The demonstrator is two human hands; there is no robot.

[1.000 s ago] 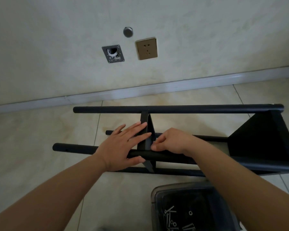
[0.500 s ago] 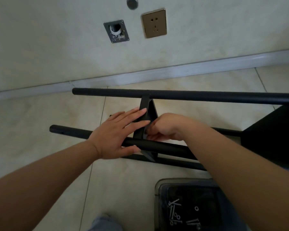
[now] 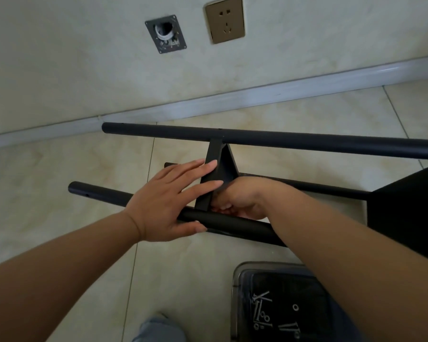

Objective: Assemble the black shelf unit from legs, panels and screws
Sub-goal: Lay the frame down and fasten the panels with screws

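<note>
The black shelf unit [image 3: 307,144] lies on its side on a floor [image 3: 59,193] of pale, glossy beige tiles with thin grout lines, close to a cream wall [image 3: 59,58] that meets the floor at a white skirting board [image 3: 257,97]. Its far leg [image 3: 282,139] runs left to right just in front of the skirting, and its near leg [image 3: 104,195] lies closer to the person, with a small hole near its left end. Two lower legs show only in part behind the hands. A middle panel [image 3: 219,169] stands on edge between the far and near legs, and a larger end panel [image 3: 410,206] closes the frame at the right. The left hand [image 3: 168,206] has its fingers [image 3: 203,167] straight and laid flat against the left face of the middle panel, while its thumb reaches under the near leg. The right hand [image 3: 247,198] sits just right of the panel where it meets the near leg, its fingers curled in toward that joint; whether they pinch anything cannot be told. On the floor at the near right stands a clear plastic box [image 3: 237,287] holding silver screws [image 3: 260,314] and washers. On the wall, far from the person, are a brass-coloured socket [image 3: 224,19] and, to its left, an open metal wall box [image 3: 166,33] with a coil of white cable inside. A patch of blue denim [image 3: 158,329] shows at the near edge.
</note>
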